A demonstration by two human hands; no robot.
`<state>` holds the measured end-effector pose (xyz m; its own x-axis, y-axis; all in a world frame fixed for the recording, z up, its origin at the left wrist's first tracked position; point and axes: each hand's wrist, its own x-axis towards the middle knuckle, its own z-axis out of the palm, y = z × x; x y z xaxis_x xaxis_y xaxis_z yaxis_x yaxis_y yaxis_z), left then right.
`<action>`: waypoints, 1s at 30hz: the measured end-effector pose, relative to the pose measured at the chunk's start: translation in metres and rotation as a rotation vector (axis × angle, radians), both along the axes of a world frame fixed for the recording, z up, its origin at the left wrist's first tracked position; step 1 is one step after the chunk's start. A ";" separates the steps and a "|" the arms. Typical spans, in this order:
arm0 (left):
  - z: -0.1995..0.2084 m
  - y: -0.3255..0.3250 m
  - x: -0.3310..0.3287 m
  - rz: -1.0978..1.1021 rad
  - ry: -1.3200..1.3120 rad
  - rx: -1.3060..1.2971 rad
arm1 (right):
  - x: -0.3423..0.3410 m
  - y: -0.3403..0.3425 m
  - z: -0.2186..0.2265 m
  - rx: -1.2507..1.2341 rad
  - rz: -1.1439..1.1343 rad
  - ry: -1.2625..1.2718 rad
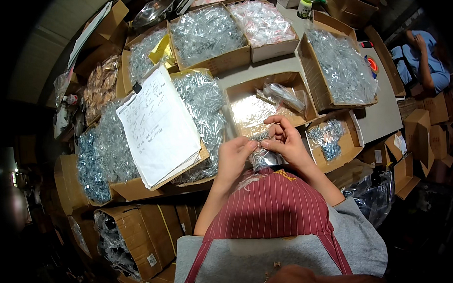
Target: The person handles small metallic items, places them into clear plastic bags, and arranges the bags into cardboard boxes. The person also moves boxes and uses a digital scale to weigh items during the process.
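Close in front of my apron, both hands pinch the upper edge of a small clear plastic bag (263, 159) that has shiny metal parts in it. My left hand (232, 157) is closed, thumb and fingertips on the bag's left side. My right hand (289, 145) grips the same edge from the right, its upper fingers curled above. What kind of parts the bag holds is too small to tell. Just beyond my hands sits a shallow cardboard tray (242, 98) with a few filled clear bags (285, 97) in it.
An open box of bagged hardware (338, 67) stands at the right, and a carton with loose metal parts (356, 147) is nearer. At the left, a clipboard with papers (158, 126) lies over boxes of filled bags (200, 105). A seated person (425, 59) is at the far right.
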<state>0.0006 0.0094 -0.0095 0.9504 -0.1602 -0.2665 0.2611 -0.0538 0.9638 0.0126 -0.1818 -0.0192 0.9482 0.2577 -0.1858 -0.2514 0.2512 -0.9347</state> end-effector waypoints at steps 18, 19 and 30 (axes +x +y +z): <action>-0.012 -0.003 -0.001 -0.036 0.089 -0.089 | 0.000 -0.001 0.007 -0.055 0.032 0.066; -0.014 -0.003 -0.001 -0.028 0.086 -0.092 | 0.001 -0.001 0.007 -0.062 0.038 0.056; -0.014 -0.011 -0.004 -0.045 0.086 -0.184 | 0.011 -0.007 0.011 -0.352 0.101 -0.008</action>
<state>-0.0032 -0.0014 -0.0230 0.9164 -0.2551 -0.3083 0.3438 0.1076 0.9329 0.0231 -0.1891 -0.0079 0.9230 0.2719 -0.2724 -0.2508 -0.1122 -0.9615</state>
